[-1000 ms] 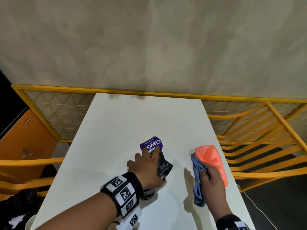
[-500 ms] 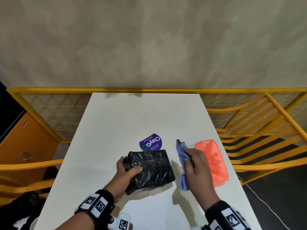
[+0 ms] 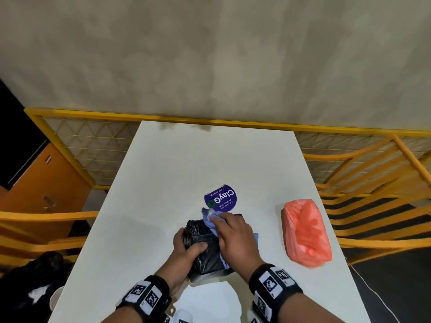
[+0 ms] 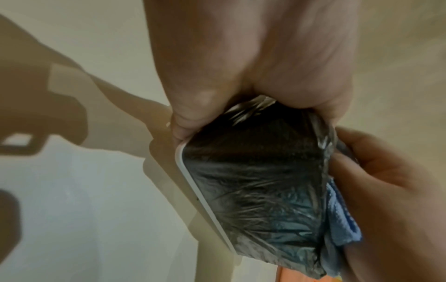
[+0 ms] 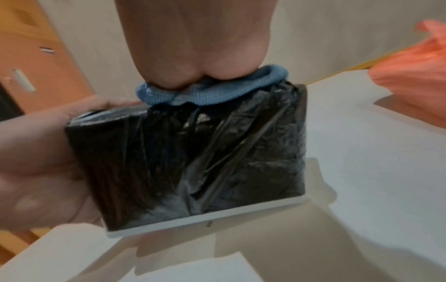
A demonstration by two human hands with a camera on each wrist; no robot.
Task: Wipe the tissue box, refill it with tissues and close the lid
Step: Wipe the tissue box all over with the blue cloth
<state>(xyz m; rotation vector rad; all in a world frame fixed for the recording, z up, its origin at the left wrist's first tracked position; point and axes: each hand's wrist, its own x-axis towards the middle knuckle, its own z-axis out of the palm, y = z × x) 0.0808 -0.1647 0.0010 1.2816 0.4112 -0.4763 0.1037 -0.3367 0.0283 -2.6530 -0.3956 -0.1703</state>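
Black crinkled plastic covers the tissue box (image 3: 205, 250), which sits near the front middle of the white table (image 3: 163, 183). The left hand (image 3: 186, 250) grips its left end, thumb on top and fingers curled around the side. The right hand (image 3: 235, 238) presses a blue cloth (image 3: 211, 217) onto the top, fingers bent over it. An orange packet (image 3: 305, 231) lies well apart on the right, and a purple sticker (image 3: 221, 198) just behind the box.

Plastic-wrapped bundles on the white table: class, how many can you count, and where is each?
2. The black-wrapped tissue box is near the front edge, gripped by the left hand, with the right hand pressing a blue cloth on it. The orange pack lies to the right.
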